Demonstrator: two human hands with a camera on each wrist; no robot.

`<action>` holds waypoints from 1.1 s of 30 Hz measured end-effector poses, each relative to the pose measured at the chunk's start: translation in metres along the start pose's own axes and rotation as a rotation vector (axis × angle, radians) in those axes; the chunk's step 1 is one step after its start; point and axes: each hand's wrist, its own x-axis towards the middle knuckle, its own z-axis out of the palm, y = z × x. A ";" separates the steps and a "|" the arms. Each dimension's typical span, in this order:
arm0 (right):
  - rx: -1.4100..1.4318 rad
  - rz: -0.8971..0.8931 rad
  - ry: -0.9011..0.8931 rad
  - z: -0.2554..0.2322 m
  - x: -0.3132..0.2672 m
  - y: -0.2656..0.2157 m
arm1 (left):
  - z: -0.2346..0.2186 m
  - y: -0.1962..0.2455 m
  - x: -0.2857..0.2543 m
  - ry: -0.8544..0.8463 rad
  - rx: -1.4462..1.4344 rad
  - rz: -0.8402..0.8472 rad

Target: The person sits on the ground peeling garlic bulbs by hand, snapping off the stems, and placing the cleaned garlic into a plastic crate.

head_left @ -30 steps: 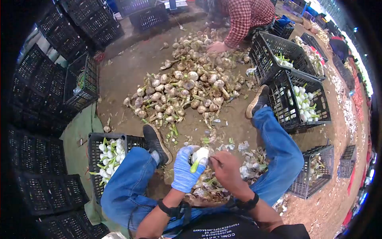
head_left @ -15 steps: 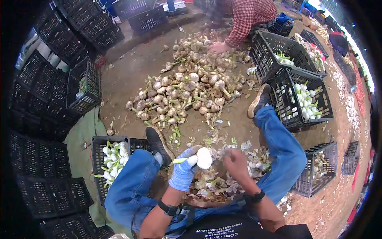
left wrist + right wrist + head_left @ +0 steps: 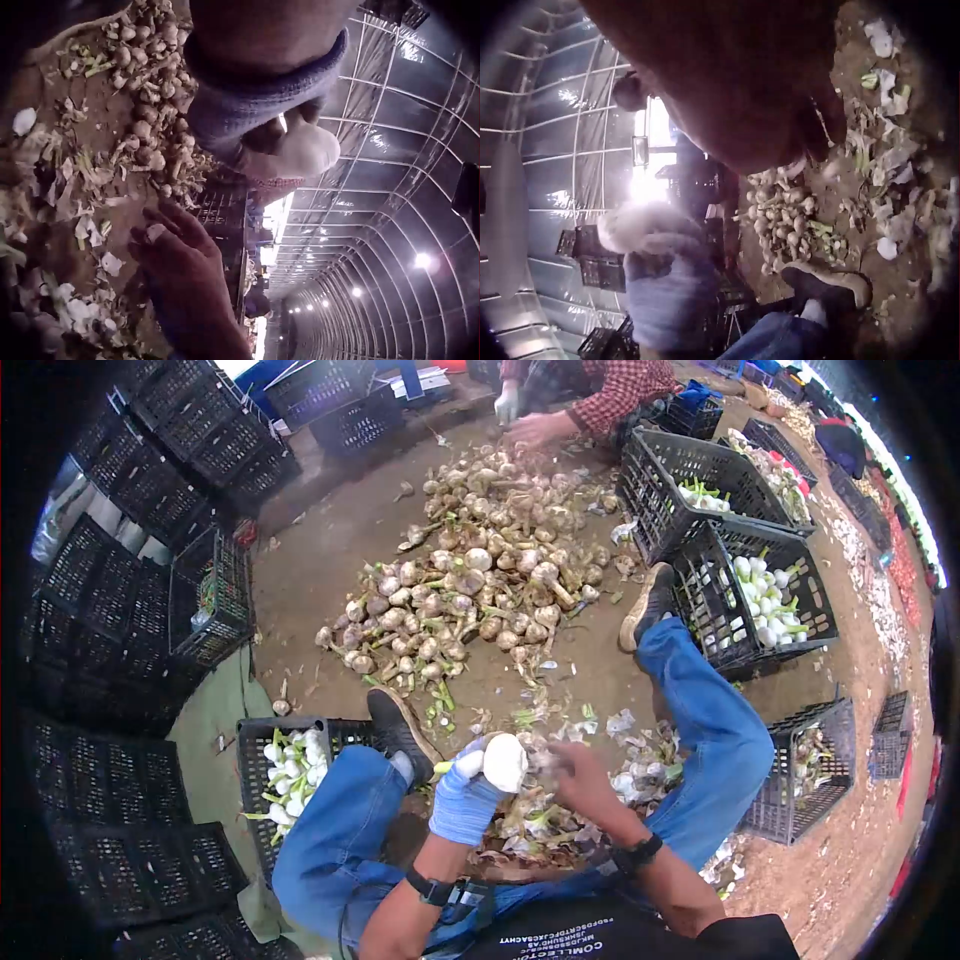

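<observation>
My left hand (image 3: pixel 465 795), in a blue-and-white knit glove, grips a peeled white garlic bulb (image 3: pixel 505 762), its short green stem pointing left. The same bulb (image 3: pixel 649 225) shows above the gloved fingers in the right wrist view. My bare right hand (image 3: pixel 588 780) is close to the bulb's right side, blurred, fingers bent. A pale spot lies on one finger of the right hand (image 3: pixel 184 266) in the left wrist view; I cannot tell whether these fingers hold anything. Beyond my feet spreads a pile of unpeeled garlic (image 3: pixel 470 575).
Left of my leg a black crate (image 3: pixel 247 785) contains peeled garlic with green stems. More such garlic fills crates (image 3: pixel 705 605) at the right. Peelings (image 3: pixel 640 765) litter the ground between my legs. Another person (image 3: pixel 625 395) works behind the pile. Crates (image 3: pixel 100 770) are stacked along the left.
The left hand has turned the garlic bulb from stem downward to stem leftward, round white side up. The right hand has drawn away rightward, then come nearer again. The other person's gloved hand has come into view.
</observation>
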 end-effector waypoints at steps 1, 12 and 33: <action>0.191 0.112 -0.060 0.004 -0.004 0.002 | 0.001 -0.002 0.002 0.057 -0.006 0.017; 1.158 0.541 -0.192 -0.056 0.019 0.011 | 0.015 -0.040 0.005 -0.050 1.396 0.234; -0.465 0.203 0.032 0.032 0.291 0.144 | -0.003 -0.020 0.027 0.249 0.839 -0.176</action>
